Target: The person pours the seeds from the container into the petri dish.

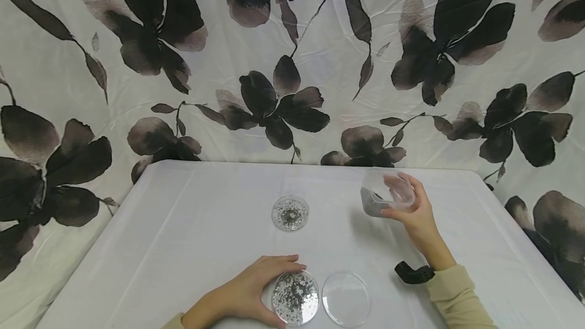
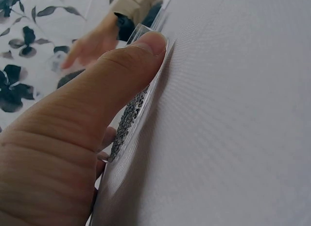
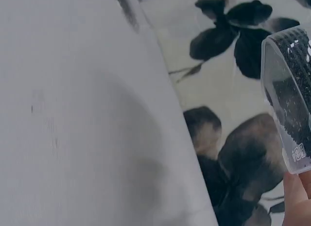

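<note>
My left hand [image 1: 247,288] grips a round clear petri dish [image 1: 297,299] near the table's front, thumb and fingers spread around its rim. Dark granules are scattered over the dish floor; in the left wrist view the thumb [image 2: 126,63] presses on the rim and the granules [image 2: 129,121] show along the side. Above the table at the right, my right hand [image 1: 419,217] holds a clear plastic tub [image 1: 372,203], tilted. Black granules [image 3: 296,65] lie against the tub's wall in the right wrist view.
Just right of the gripped dish lies a clear round dish or lid [image 1: 346,300]. Farther back stands a second petri dish [image 1: 290,214] with dark granules. The white-covered table [image 1: 183,232] ends at a floral cloth [image 1: 338,75] behind. A black strap piece [image 1: 413,273] hangs at the right wrist.
</note>
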The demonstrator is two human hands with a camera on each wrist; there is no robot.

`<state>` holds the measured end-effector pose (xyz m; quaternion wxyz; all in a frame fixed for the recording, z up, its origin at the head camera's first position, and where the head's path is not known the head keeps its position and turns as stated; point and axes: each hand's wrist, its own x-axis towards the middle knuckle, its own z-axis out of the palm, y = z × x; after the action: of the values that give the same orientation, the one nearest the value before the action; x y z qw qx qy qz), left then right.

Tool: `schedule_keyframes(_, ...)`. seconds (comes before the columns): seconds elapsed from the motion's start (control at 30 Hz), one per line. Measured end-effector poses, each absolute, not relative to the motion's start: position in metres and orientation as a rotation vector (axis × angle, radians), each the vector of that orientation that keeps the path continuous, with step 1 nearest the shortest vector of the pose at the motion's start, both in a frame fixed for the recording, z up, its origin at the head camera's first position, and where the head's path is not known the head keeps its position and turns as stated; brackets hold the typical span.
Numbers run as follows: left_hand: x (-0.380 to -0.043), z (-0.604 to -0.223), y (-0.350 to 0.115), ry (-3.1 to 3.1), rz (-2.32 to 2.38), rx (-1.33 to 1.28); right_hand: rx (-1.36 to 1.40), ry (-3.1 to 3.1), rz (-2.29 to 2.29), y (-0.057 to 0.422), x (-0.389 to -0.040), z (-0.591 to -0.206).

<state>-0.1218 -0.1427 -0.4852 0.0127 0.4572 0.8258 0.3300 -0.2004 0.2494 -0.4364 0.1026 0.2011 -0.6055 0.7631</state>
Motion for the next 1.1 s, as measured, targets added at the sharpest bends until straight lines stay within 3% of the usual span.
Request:
schedule_keyframes(0.67, -0.122, -0.485, -0.143, 2.572, 1.027, 1.42, 0.454, -1.862, 2.318, 0.295, -0.215, -0.481)
schedule_keyframes(1.1, -0.12, -0.486, -0.144, 2.575, 1.026, 1.416, 0.416, -2.123, 2.18, 0.301, -0.213, -0.489)
